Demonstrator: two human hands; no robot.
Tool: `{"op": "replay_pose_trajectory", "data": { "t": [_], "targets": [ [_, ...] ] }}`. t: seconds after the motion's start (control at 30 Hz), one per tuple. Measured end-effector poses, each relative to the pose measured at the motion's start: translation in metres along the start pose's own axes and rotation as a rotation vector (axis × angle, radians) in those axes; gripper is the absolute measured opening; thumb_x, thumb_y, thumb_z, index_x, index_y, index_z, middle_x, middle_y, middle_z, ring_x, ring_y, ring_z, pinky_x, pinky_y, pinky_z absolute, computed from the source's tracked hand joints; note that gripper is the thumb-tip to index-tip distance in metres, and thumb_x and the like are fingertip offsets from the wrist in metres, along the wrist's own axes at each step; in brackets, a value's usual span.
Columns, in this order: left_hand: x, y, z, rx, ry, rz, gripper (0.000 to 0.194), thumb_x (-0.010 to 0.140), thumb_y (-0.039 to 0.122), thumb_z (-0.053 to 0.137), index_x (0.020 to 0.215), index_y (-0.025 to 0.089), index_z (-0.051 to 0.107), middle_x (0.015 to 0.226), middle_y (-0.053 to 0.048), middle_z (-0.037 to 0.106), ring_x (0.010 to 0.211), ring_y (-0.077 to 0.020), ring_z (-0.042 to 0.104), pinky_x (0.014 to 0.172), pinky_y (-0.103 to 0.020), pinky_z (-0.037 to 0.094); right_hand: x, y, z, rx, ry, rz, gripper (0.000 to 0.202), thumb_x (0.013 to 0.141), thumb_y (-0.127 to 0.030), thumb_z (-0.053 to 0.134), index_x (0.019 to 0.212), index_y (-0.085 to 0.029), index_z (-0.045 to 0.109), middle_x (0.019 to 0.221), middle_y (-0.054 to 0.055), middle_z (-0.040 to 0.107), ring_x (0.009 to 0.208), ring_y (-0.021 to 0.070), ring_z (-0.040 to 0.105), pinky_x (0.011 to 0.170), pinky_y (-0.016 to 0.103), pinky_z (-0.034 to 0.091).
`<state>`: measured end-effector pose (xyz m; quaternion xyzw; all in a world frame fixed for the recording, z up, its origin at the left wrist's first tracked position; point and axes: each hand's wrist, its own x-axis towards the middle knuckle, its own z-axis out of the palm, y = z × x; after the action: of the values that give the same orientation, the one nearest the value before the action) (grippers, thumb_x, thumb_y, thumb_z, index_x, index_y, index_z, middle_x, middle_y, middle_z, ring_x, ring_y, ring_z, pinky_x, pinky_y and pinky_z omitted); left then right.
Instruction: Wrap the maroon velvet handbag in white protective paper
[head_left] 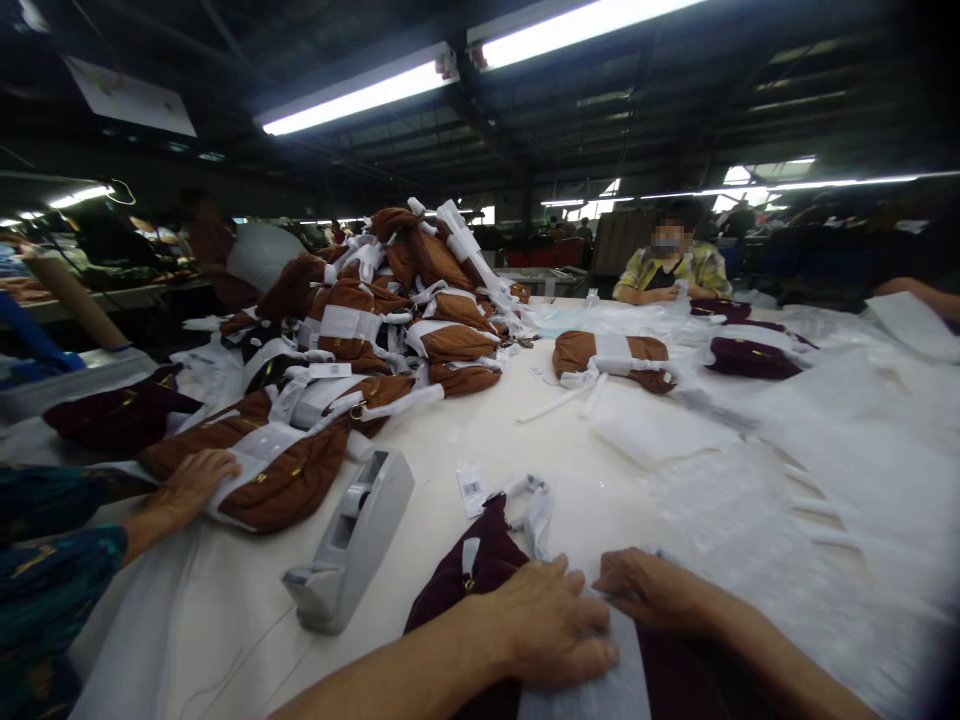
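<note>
A dark maroon bag (pixel 457 580) lies on the table before me, with a band of white wrapping paper (pixel 628 665) across its middle. My left hand (pixel 559 625) rests on the band, palm down, fingers stretched out. At the band's far right edge, my right hand (pixel 645 588) has its fingers curled in and pressed together on the paper; their tips are partly hidden. Beyond the bag, its paper-wrapped strap (pixel 536 515) curls up next to a white barcode tag (pixel 471 490). A grey tape dispenser (pixel 352 545) stands to the left of the bag.
Brown bags (pixel 345 325) with white wraps are heaped at the back left. A co-worker's hand (pixel 191 485) rests on one in front. Another wrapped brown bag (pixel 611 358) lies ahead. Clear plastic bags (pixel 757 520) spread over the right side. Another person (pixel 675 265) sits across the table.
</note>
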<state>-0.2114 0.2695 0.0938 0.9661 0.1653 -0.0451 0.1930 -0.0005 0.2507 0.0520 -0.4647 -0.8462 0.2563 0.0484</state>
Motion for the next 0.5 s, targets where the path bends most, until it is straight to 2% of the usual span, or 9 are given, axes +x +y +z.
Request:
{"op": "replay_pose_trajectory", "data": {
  "t": [0.13, 0.2, 0.27, 0.33, 0.4, 0.5],
  "targets": [
    [0.007, -0.006, -0.011, -0.050, -0.079, 0.048, 0.039, 0.085, 0.049, 0.033, 0.110, 0.025, 0.049, 0.105, -0.008, 0.054, 0.102, -0.0281, 0.050, 0.081, -0.044, 0.043, 0.005, 0.004, -0.016, 0.360, -0.086, 0.151, 0.017, 0.069, -0.020, 0.052, 0.077, -0.019, 0.067, 0.079, 0.001, 0.065, 0.074, 0.0152, 0.058, 0.067, 0.023, 0.043],
    [0.009, -0.007, -0.013, -0.045, -0.079, 0.053, 0.038, 0.085, 0.048, 0.033, 0.110, 0.024, 0.049, 0.105, -0.007, 0.055, 0.099, -0.0268, 0.052, 0.080, -0.042, 0.043, 0.014, 0.017, -0.028, 0.534, 0.032, 0.271, 0.020, 0.069, -0.024, 0.054, 0.084, -0.019, 0.067, 0.081, 0.001, 0.066, 0.077, 0.0158, 0.059, 0.068, 0.023, 0.045],
    [0.010, -0.007, -0.013, -0.034, -0.076, 0.049, 0.037, 0.085, 0.048, 0.034, 0.110, 0.024, 0.049, 0.109, -0.008, 0.053, 0.101, -0.0270, 0.051, 0.081, -0.043, 0.043, 0.027, 0.038, -0.040, 0.591, 0.273, 0.433, 0.029, 0.075, -0.029, 0.050, 0.098, -0.018, 0.062, 0.088, 0.003, 0.064, 0.082, 0.0163, 0.058, 0.071, 0.024, 0.045],
    [0.010, -0.007, -0.013, -0.031, -0.079, 0.048, 0.036, 0.085, 0.047, 0.034, 0.110, 0.024, 0.048, 0.113, -0.008, 0.052, 0.104, -0.0274, 0.049, 0.083, -0.043, 0.043, 0.041, 0.062, -0.048, 0.552, 0.473, 0.586, 0.038, 0.077, -0.031, 0.048, 0.111, -0.015, 0.053, 0.096, 0.007, 0.061, 0.087, 0.0175, 0.057, 0.073, 0.026, 0.044],
    [0.010, -0.007, -0.013, -0.038, -0.080, 0.048, 0.036, 0.085, 0.046, 0.035, 0.110, 0.024, 0.048, 0.115, -0.008, 0.051, 0.106, -0.0271, 0.049, 0.085, -0.043, 0.042, 0.054, 0.083, -0.051, 0.515, 0.543, 0.706, 0.047, 0.072, -0.030, 0.056, 0.115, -0.013, 0.049, 0.091, 0.009, 0.061, 0.082, 0.0190, 0.057, 0.068, 0.028, 0.044],
    [0.009, -0.007, -0.013, -0.057, -0.072, 0.041, 0.036, 0.084, 0.046, 0.037, 0.111, 0.024, 0.047, 0.116, -0.008, 0.050, 0.107, -0.0263, 0.049, 0.087, -0.042, 0.041, 0.066, 0.097, -0.045, 0.564, 0.497, 0.839, 0.046, 0.061, -0.031, 0.068, 0.100, -0.012, 0.055, 0.062, 0.004, 0.057, 0.055, 0.0171, 0.054, 0.050, 0.028, 0.042]
  ]
}}
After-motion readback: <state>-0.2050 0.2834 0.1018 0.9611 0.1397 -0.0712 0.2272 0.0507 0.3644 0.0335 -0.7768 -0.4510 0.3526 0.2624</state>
